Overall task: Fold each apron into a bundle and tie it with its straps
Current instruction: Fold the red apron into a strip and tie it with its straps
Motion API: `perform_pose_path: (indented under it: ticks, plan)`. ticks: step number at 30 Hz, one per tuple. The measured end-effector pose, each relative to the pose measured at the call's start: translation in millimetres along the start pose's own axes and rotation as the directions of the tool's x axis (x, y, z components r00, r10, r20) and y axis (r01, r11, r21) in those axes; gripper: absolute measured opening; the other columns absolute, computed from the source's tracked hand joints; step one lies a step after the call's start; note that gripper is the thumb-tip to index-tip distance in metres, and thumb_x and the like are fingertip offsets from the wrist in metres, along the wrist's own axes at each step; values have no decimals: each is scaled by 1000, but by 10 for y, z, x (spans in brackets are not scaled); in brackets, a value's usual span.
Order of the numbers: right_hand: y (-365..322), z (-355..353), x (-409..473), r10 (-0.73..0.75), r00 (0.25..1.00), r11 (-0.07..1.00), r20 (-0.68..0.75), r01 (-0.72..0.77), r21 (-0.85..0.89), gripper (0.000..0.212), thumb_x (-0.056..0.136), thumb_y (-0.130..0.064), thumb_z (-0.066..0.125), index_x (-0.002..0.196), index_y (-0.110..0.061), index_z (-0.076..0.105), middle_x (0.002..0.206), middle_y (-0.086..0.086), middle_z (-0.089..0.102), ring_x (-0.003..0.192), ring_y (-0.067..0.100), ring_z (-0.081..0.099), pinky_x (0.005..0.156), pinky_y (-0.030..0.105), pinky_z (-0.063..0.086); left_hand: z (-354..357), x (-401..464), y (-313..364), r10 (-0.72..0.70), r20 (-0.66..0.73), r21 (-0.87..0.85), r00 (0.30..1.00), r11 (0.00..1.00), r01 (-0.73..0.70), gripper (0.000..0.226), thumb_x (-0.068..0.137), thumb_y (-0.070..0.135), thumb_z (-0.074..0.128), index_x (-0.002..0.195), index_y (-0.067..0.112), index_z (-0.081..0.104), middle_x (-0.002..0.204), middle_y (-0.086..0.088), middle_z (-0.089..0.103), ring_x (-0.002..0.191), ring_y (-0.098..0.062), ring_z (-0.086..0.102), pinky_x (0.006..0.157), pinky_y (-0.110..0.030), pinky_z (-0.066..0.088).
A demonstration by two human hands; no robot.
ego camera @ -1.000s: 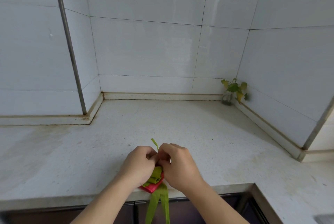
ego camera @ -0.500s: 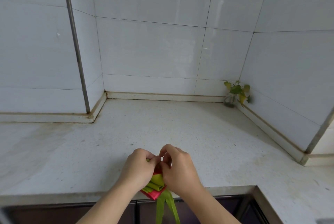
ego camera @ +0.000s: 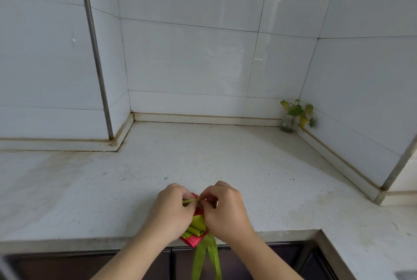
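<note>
Red-green apron bundle (ego camera: 195, 230), seemingly folded; straps (ego camera: 206, 257) dangling.

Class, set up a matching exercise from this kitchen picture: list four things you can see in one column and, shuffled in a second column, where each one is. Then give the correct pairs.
Column 1
1. folded apron
2. loose strap ends
3. small plant
4. metal strip

Column 2
A. running up the wall on the left
B. hanging below the counter edge
C. far right corner of the counter
D. at the near counter edge, between the two hands

Pairs: 1-D, 2-B, 3-C, 4-A
</note>
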State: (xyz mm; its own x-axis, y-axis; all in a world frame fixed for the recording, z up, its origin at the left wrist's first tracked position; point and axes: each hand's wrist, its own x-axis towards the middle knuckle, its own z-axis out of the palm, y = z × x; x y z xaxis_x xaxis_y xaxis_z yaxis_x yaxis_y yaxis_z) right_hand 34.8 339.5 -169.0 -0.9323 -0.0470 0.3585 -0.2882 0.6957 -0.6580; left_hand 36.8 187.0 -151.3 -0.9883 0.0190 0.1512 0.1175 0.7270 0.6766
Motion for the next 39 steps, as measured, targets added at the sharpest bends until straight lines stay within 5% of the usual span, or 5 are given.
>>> perform_pose_path:
  ticks: [11,22,31,35,39]
  plan:
    - [-220,-255,109,354,847,815,397,-488,314,19,96,0,60,87,-5,76,70,2,69,59,7,61,54,17,48,160,-25,-82,127,-122,42,984,992,-123,11,103,18,61,95,25,64,105,18,49,91,-3,58,79,-22,50]
    - [-221,-247,169,424,795,799,433,-554,236,23,96,-1,62,89,-11,81,82,5,76,74,12,66,63,20,53,292,-43,-169,29,-203,-89,979,995,-48,18,100,17,65,93,32,61,102,19,56,86,1,62,66,-13,45]
    - [-265,-159,150,483,781,730,396,-609,311,22,95,-2,60,85,-11,77,79,5,72,69,13,62,57,19,48,351,-72,-298,-242,-156,-586,958,803,108,15,90,27,81,90,20,68,87,0,77,79,-8,74,70,-28,57]
    - [-244,-122,153,498,776,715,387,-620,323,24,94,-2,60,78,-13,75,75,3,71,68,14,62,59,21,48,347,-125,-334,-193,-140,-644,971,763,59,15,88,15,82,86,20,69,97,8,75,89,-12,75,82,-38,62]
    - [-229,-110,140,474,787,725,395,-603,331,27,94,0,60,73,-13,72,64,0,63,61,14,55,56,21,45,296,-143,-321,2,-197,-479,980,872,-98,29,81,8,86,81,34,73,102,17,63,91,-8,71,82,-31,58]
